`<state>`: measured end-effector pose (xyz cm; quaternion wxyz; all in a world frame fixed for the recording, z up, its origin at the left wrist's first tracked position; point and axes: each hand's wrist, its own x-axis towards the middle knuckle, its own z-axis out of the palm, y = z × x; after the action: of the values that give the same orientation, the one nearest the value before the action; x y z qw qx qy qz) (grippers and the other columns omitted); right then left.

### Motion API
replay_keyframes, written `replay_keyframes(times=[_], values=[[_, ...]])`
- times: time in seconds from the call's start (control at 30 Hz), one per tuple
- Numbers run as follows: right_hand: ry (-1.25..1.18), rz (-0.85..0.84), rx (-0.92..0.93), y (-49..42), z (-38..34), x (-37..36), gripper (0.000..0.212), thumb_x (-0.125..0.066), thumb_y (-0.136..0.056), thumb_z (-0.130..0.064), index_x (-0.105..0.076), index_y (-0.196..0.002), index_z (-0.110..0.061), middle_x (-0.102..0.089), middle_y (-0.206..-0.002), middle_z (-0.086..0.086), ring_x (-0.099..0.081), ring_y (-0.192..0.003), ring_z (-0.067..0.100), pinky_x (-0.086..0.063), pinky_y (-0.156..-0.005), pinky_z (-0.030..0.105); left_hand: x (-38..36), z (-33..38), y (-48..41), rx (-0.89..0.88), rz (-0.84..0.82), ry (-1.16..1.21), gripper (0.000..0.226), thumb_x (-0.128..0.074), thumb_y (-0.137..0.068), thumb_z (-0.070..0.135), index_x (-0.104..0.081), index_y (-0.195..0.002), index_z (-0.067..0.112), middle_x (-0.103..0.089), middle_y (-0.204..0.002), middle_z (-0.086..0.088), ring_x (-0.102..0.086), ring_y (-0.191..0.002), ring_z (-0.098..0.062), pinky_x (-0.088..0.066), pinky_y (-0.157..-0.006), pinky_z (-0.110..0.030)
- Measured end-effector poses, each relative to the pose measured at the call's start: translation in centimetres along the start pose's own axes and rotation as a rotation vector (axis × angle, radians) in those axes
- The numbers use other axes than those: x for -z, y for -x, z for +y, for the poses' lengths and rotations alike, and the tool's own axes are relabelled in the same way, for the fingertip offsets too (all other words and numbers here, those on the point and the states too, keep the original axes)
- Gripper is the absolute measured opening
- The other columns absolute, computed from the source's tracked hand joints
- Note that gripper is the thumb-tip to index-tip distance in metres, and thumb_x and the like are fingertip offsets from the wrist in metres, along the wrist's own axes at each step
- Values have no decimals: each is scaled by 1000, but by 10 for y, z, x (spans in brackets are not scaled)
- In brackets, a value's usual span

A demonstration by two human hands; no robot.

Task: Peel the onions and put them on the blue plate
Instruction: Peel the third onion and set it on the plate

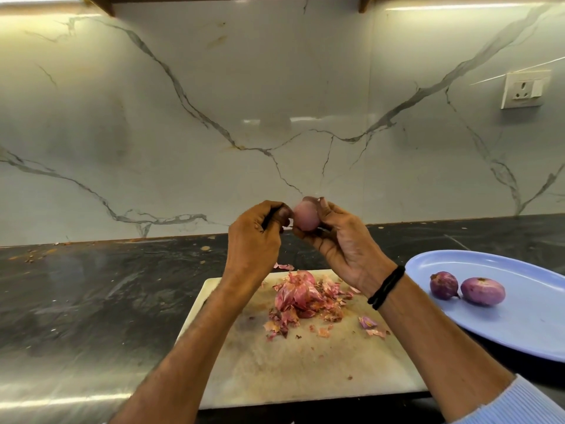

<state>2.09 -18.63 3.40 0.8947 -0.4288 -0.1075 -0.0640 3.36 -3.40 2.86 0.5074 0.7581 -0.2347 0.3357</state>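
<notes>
- Onion [305,216] held in curled right hand [345,246]; light, firm, bared surface likely slick
- Left hand [253,240] clenched round thin dark tool [270,218], thumb at onion's end; pinch loose skin there

A: One onion [306,215] is up in the air, pale pink and smooth, gripped in the right hand [345,246].

B: And the blue plate [519,325]?

A: It's off to the right, oval and shallow, with two on it just beside each other: a darker purple onion [444,285] on the left, a paler onion [482,291] on the right.
</notes>
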Motion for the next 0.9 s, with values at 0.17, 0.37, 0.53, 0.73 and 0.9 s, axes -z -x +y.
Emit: replay_keyframes(times=[0.17,0.37,0.53,0.73,0.9], values=[[37,0,97,-5,1,5,29,-61,-94,-10,-62,-120,3,-62,-127,26,-69,-103,31,-58,-91,46,0,7,1,168,-7,289,17,-73,-88,18,-75,-103,26,-76,-85,12,-73,-78,-8,-59,-72,-19],[264,36,268,-6,6,5,44,-72,-74,-19,-66,-115,-3,-67,-119,23,-67,-111,35,-56,-93,50,1,10,2,246,-3,375,13,-75,-85,17,-76,-96,25,-77,-81,8,-74,-79,-12,-59,-72,-20],[467,36,421,-5,9,6,36,-75,-76,-23,-69,-109,-12,-72,-108,13,-71,-102,25,-59,-89,44,0,9,0,253,5,294,14,-77,-83,20,-78,-97,22,-76,-79,11,-73,-76,-9,-57,-69,-16],[594,26,491,-7,12,8,22,-75,-86,-12,-70,-107,-15,-73,-106,6,-71,-102,20,-60,-86,40,1,7,1,223,34,157,21,-77,-84,22,-78,-104,14,-75,-84,10,-72,-75,-3,-58,-71,-16],[703,22,524,-12,13,12,22,-75,-88,-14,-71,-110,-15,-73,-108,3,-69,-105,23,-58,-90,46,1,7,1,192,37,67,20,-78,-84,27,-79,-101,16,-75,-84,9,-71,-74,-3,-60,-74,-19]])
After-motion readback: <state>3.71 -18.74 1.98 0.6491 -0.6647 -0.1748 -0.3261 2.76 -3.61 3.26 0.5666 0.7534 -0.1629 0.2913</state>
